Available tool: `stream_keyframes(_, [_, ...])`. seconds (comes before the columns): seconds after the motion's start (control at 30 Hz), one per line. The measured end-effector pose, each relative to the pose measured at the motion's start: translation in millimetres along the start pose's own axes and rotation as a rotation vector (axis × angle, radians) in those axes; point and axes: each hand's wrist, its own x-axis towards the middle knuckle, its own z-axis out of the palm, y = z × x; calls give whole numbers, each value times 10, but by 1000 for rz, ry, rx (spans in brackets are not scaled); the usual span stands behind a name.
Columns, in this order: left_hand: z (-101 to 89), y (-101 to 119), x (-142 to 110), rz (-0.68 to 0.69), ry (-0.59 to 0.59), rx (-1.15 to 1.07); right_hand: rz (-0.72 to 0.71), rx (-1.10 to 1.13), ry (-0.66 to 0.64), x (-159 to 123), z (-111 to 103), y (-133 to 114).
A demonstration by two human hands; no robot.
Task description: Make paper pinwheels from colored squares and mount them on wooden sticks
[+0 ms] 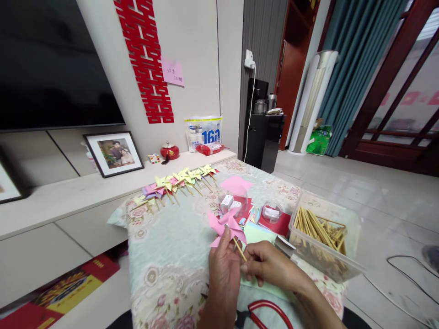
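Over the near part of the table, a pink paper pinwheel (224, 225) on a thin wooden stick (239, 249) is held up. My left hand (224, 262) is closed on it, with the thumb at the pinwheel's centre. The fingers of my right hand (269, 265) are closed on the lower end of the stick. Under my right hand lies light green paper (255, 234). Close below my hands, pliers with red handles (270, 310) lie partly hidden by my wrists.
A row of finished-looking pinwheels (183, 179) lies at the back left of the flowered tablecloth (161, 246). Round clear tubs (272, 212), pink paper (236, 183) and red paper (283, 225) are beyond my hands. A plastic box (325, 251) of sticks stands at the right edge.
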Motion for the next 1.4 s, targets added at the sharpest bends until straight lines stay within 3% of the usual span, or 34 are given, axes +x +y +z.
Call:
stream_keyframes(0.1, [13,41,-24,-52,0,-175,-11,-89,58,-22,-75,1])
stream_keyframes(0.2, [-7,80,-16,-30,-4,-197,-52,-257,163,-61,-184,-9])
stream_keyframes(0.4, [-73,188,32,75,-11,-66,-123,-544,339,-180,-376,-62])
stream_keyframes(0.57, [-84,249,34,74,-13,101,-135,-707,378,-285,-437,-136])
stream_keyframes(0.83, [-189,190,84,40,-85,287,-134,-764,343,-363,-456,-222])
stream_keyframes(1.2, [-183,178,79,40,-96,303,-126,-803,315,-350,-496,-220])
stream_keyframes(1.3, [-184,148,84,25,-87,296,-163,-810,359,-359,-493,-226])
stream_keyframes(1.4, [-179,113,79,-3,-85,298,-263,-788,489,-363,-463,-218])
